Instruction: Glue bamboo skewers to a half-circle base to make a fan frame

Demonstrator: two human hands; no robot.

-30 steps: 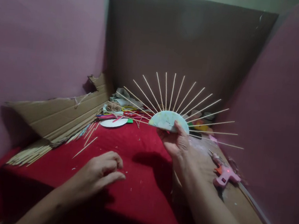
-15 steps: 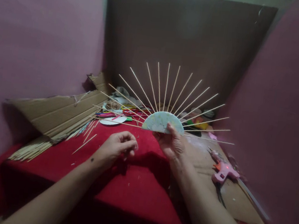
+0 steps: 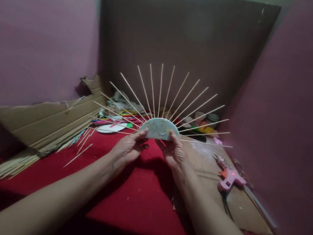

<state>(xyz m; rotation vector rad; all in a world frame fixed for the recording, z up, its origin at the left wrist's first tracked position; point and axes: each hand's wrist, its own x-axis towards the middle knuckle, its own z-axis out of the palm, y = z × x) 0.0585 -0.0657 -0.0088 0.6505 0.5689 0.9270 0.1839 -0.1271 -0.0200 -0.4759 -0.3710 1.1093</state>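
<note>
In front of me a pale green, patterned half-disc (image 3: 158, 127) is held up, with several thin wooden sticks (image 3: 160, 91) fanning out from its curved edge like rays. My left hand (image 3: 131, 144) pinches its lower left corner, thumb on the face and fingers behind. At the lower right corner my right hand (image 3: 174, 149) grips it the same way. The straight edge runs level between both thumbs. What the fingertips touch at the back is hidden.
A red cloth (image 3: 123, 211) covers the table. Loose sticks (image 3: 12, 165) and folded cardboard (image 3: 42, 123) lie left, near a white oval piece (image 3: 112, 127). On the right, a pink glue gun (image 3: 231, 179) with a lit red light rests on a cardboard sheet (image 3: 249, 215).
My left hand has risen to the half-disc and taken hold of its left corner. My right hand keeps its hold. The view has shifted slightly, so things appear further left.
</note>
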